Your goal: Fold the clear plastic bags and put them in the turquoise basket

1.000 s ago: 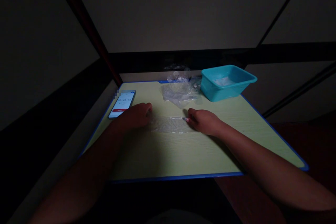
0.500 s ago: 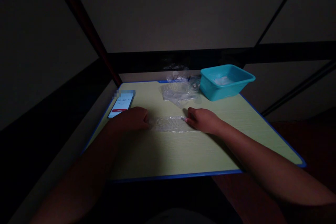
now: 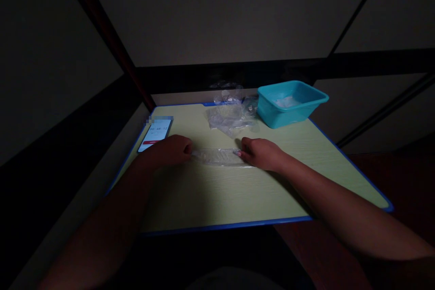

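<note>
A clear plastic bag (image 3: 217,157), flattened into a narrow strip, stretches across the table between my hands. My left hand (image 3: 175,149) is closed on its left end, fingers curled. At the right end my right hand (image 3: 260,152) pinches the bag between thumb and fingers. Both hands stay low over the table top. Just beyond them lies a loose pile of crumpled clear plastic bags (image 3: 229,118), its near corner close to my right fingers.
The small table (image 3: 238,199) has a pale wood-look top with a blue edge. A phone with a lit screen (image 3: 157,131) lies at the left, beside my left wrist. A turquoise plastic basket (image 3: 283,118) with something whitish inside stands at the back right. A wall rises behind.
The bag strip between my hands looks slightly narrower from front to back. My hands hold nearly the same places; the whole view has shifted a little.
</note>
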The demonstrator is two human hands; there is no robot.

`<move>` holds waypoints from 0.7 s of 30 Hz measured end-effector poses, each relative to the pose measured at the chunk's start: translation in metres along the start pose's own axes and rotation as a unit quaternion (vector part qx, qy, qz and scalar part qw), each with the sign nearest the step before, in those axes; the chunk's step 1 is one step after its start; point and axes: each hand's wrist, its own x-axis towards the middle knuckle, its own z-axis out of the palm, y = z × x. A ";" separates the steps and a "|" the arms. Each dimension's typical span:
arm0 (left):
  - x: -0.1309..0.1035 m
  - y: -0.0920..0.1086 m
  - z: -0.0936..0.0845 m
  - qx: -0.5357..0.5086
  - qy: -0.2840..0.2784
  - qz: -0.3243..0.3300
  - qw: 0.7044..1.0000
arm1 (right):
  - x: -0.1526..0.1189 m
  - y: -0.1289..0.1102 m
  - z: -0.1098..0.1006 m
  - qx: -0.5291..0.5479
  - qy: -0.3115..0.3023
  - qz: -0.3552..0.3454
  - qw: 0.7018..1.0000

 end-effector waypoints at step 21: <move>0.002 0.002 0.004 0.080 0.021 -0.040 0.996 | -0.001 -0.002 -0.001 -0.007 -0.007 0.001 1.000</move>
